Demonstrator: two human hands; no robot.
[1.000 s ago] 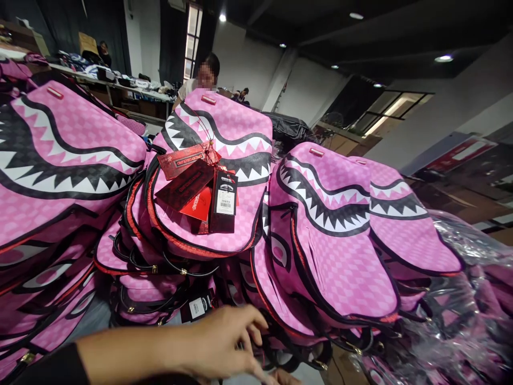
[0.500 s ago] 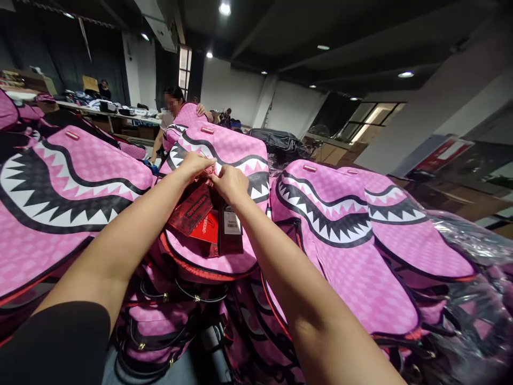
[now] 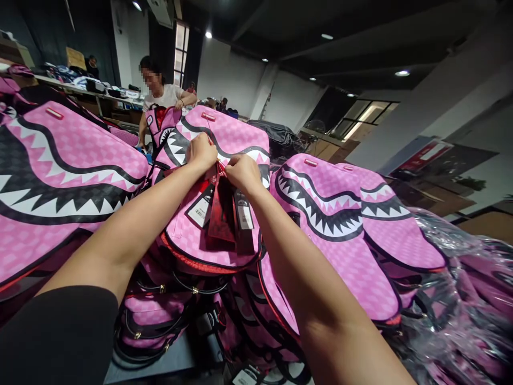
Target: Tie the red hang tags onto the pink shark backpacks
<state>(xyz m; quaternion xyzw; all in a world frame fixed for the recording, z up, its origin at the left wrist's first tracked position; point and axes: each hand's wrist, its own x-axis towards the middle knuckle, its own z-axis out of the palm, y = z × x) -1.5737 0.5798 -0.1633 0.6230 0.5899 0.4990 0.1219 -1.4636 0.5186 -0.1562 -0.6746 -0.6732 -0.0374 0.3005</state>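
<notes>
My left hand (image 3: 202, 152) is closed in a pinch at the top of a bunch of hang tags, on their red cord (image 3: 220, 168). Close beside it, my right hand (image 3: 243, 172) pinches the same cord from the other side. Below my fingers dangle a dark red tag (image 3: 222, 216) and black tags with white barcode labels, one of them a barcode tag (image 3: 199, 210). They hang in front of a pink backpack (image 3: 236, 139) printed with a shark mouth. The exact grip of my fingertips is partly hidden.
Another pink backpack (image 3: 86, 144) lies at the left, and a third backpack (image 3: 320, 214) at the right. Clear plastic wrap (image 3: 441, 246) covers bags at the far right. Beyond the pile a person (image 3: 164, 96) handles a pink bag. Several more bags are stacked below.
Both hands have stayed at the cord, my left one now more curled. The tags have swung to hang straighter and spread apart. The person behind has straightened up, and the view has shifted slightly.
</notes>
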